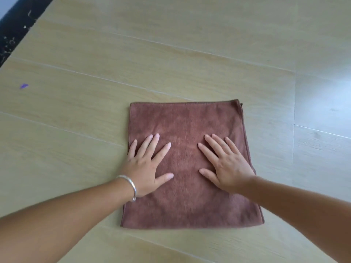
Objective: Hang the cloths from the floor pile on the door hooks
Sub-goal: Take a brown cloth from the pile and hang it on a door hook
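A brown cloth (187,120) lies flat on the pale wood-look floor (171,54), folded into a neat rectangle with a second layer showing along its right edge. My left hand (146,164) rests palm down on the cloth's left half, fingers straight and spread; a silver bangle circles that wrist. My right hand (226,164) presses flat on the right half, fingers also spread. Neither hand grips the fabric. No door or hooks are in view.
A dark speckled strip (17,29) runs along the floor's top left corner. A small purple scrap (24,85) lies on the floor at the left. Bright glare washes the floor at the right.
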### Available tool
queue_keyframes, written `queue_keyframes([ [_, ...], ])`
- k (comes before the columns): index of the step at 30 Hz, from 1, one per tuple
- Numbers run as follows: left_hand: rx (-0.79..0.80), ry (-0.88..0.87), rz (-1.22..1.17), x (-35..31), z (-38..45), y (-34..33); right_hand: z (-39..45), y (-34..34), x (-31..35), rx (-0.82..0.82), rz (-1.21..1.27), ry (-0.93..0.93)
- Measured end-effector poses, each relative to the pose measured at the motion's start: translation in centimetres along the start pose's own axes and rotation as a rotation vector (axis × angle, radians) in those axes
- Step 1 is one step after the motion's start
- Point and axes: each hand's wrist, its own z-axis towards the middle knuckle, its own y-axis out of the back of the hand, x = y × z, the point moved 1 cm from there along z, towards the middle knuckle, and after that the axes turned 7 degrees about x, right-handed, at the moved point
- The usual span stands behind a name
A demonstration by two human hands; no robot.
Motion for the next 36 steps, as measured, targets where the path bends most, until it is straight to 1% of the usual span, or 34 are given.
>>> queue_keyframes([
  [5, 0.02, 0.093, 0.019, 2.6, 5.8, 3.8, 5.7, 3.6, -2.9, 0.067, -0.095, -0.114],
  [6, 0.008, 0.106, 0.033, 2.8, 6.4, 4.5, 6.4, 4.2, -3.0, 0.058, -0.11, -0.147],
  [8, -0.04, 0.077, 0.029, 2.1, 6.2, 4.9, 6.6, 4.8, -2.3, -0.03, -0.119, -0.151],
  [10, -0.064, 0.007, -0.01, 0.5, 4.2, 4.0, 4.7, 3.8, -0.6, -0.115, -0.063, -0.047],
  [11, -0.066, -0.022, -0.024, -0.3, 2.7, 3.2, 3.2, 2.8, 0.1, -0.127, -0.025, 0.016],
  [12, -0.063, -0.047, -0.037, -1.0, 1.3, 2.3, 1.7, 1.7, 0.8, -0.108, 0.005, 0.059],
  [14, -0.061, -0.123, -0.036, -1.5, -1.1, 1.0, -0.3, -0.2, 1.0, -0.056, 0.03, 0.084],
  [17, -0.062, -0.272, 0.049, -0.8, -3.3, 0.1, -1.1, -0.5, 0.3, -0.062, 0.037, 0.106],
  [19, -0.045, -0.371, 0.101, -0.3, -4.5, -0.1, -1.7, -0.3, -0.2, -0.068, 0.03, 0.188],
  [21, -0.022, -0.406, 0.134, 0.1, -5.5, -0.1, -3.3, -0.6, -0.7, -0.045, -0.006, 0.286],
  [23, -0.024, -0.401, 0.167, 0.2, -6.0, 0.3, -5.0, -1.2, -1.2, -0.022, -0.078, 0.363],
  [25, -0.042, -0.392, 0.199, 0.0, -6.0, 0.8, -6.4, -1.6, -1.5, 0.001, -0.126, 0.384],
  [28, -0.127, -0.358, 0.187, -1.4, -5.7, 1.0, -6.7, -1.2, -1.2, -0.04, -0.139, 0.332],
  [32, -0.137, -0.312, 0.241, -3.3, -5.5, 1.2, -6.2, -0.7, 0.1, -0.079, -0.2, 0.208],
  [36, -0.176, -0.289, 0.249, -2.8, -5.4, 2.0, -6.0, -0.4, 0.5, -0.108, -0.257, 0.2],
])
